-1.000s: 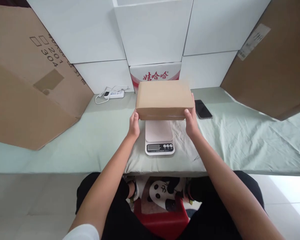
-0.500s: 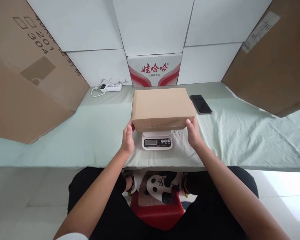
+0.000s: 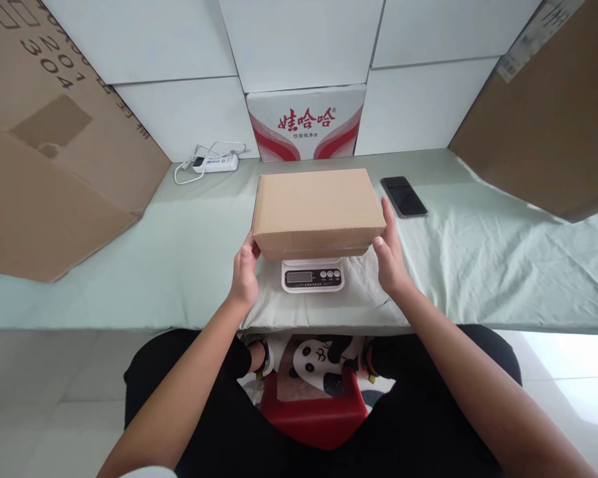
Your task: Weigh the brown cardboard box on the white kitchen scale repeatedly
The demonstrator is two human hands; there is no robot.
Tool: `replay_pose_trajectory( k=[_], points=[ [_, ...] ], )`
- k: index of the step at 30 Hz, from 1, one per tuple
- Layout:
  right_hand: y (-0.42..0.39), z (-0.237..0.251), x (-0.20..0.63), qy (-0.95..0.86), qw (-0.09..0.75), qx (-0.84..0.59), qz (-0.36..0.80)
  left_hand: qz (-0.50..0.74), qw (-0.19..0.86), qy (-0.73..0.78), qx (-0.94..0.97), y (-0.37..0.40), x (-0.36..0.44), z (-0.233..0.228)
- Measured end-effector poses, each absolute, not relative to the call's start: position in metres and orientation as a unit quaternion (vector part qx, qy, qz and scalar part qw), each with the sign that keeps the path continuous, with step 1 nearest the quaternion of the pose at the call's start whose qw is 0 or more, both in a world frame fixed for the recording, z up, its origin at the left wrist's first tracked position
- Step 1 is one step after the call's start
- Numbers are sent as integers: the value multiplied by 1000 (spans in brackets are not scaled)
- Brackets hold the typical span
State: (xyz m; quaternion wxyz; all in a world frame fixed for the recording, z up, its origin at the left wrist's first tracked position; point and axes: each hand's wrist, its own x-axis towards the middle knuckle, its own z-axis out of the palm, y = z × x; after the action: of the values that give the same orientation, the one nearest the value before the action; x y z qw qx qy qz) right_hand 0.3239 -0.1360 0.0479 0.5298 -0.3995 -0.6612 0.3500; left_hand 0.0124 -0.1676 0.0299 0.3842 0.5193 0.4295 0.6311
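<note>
A closed brown cardboard box (image 3: 319, 202) sits over a white digital kitchen scale (image 3: 313, 287), covering the scale's platform. Only the scale's front panel, with its display and buttons, shows below the box. At the box's front left corner is my left hand (image 3: 244, 275), thumb up, its fingers curled against the edge and partly hidden. My right hand (image 3: 393, 259) is beside the right end of the box. Its fingers are stretched out along that end, and the thumb is close to the front corner.
A black phone (image 3: 404, 197) lies to the right on the green tablecloth (image 3: 478, 279). Behind stands a white and red printed carton (image 3: 306, 126). A white power strip with cable (image 3: 215, 162) lies back left. Large cardboard boxes stand left (image 3: 74, 153) and right (image 3: 543, 139).
The box has shifted slightly left over the scale. My right hand has loosened, its fingers straightening beside the box end. My left hand has moved a little left with the box. The view has tilted slightly.
</note>
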Motion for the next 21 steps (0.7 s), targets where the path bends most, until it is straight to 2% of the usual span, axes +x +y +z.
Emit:
replay_pose_trajectory(
  k=[7, 16, 21],
  points=[
    [-126, 50, 314, -640, 554, -393, 360, 624, 399, 412, 531, -157, 10, 29],
    [9, 51, 290, -608, 620, -405, 285, 637, 426, 367, 528, -1, 18, 26],
    [36, 23, 285, -576, 634, -423, 297, 616, 449, 381, 523, 27, 15, 3]
  ],
)
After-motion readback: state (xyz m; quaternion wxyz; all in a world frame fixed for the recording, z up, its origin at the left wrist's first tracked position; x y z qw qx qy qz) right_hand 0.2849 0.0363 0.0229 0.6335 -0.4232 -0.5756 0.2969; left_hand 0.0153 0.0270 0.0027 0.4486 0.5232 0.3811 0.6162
